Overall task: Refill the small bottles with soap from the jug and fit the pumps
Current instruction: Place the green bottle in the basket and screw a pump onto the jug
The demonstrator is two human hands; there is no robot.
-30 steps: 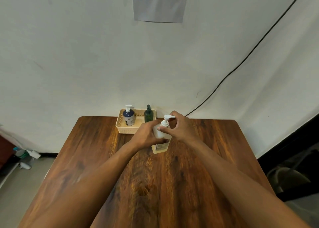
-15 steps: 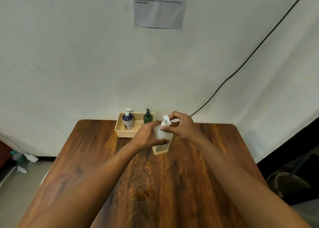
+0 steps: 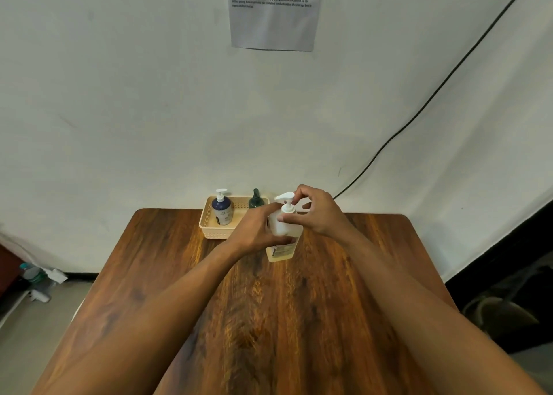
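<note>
A clear bottle (image 3: 282,249) with yellowish soap in its lower part stands upright on the wooden table (image 3: 269,319). My left hand (image 3: 256,231) wraps around its body. A white pump (image 3: 286,204) sits on its neck, and my right hand (image 3: 318,212) pinches the pump's collar with thumb and fingers. Behind, a cream basket (image 3: 211,231) holds a dark blue bottle (image 3: 223,212) with a white pump and a dark green bottle (image 3: 256,200) with a dark pump. No jug is in view.
The table's far edge meets a white wall with a printed sheet (image 3: 273,11). A black cable (image 3: 419,116) runs down the wall to the table's back. Items lie on the floor at the left (image 3: 39,278), and a dark chair (image 3: 502,314) stands at the right.
The pump's spout has turned from pointing right to pointing left under my right fingers. The camera has tilted, so the table sits lower in view. The left hand keeps its hold.
</note>
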